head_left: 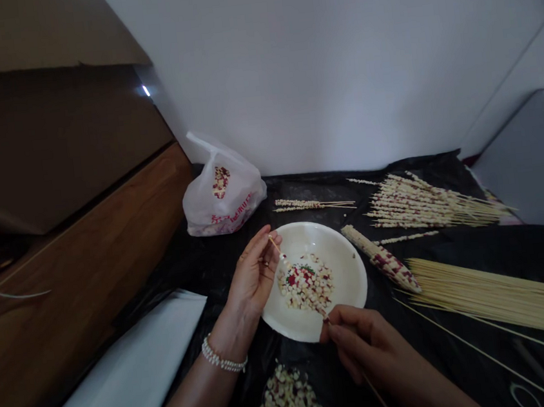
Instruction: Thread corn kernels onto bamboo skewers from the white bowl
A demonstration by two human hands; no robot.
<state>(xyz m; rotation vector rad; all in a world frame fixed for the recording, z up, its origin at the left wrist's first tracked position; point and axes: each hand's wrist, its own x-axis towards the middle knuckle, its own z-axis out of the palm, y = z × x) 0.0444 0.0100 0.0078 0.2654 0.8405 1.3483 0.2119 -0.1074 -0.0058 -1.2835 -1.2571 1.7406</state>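
Observation:
A bamboo skewer (pixel 275 245) threaded with pale and dark red corn kernels slants over a white bowl (pixel 350 279). My left hand (pixel 253 273), wearing a beaded bracelet, has its fingers curled at the skewer's upper end; whether a kernel is in them is too small to tell. Lower down, my right hand (pixel 372 345) grips the same skewer between thumb and fingers, and its bare end sticks out below the hand. Loose corn kernels (pixel 307 284) lie in the bowl, over a red and green printed pattern. Another heap of kernels (pixel 295 402) lies in front of the bowl.
Behind the bowl stand a plastic bag (pixel 246 196) with kernels and a few filled skewers (pixel 301 204). To the right lie a partly stripped corn cob (pixel 382 260), a pile of filled skewers (pixel 418 204) and bare skewers (pixel 500 296). A folded white sheet (pixel 125 374) lies left.

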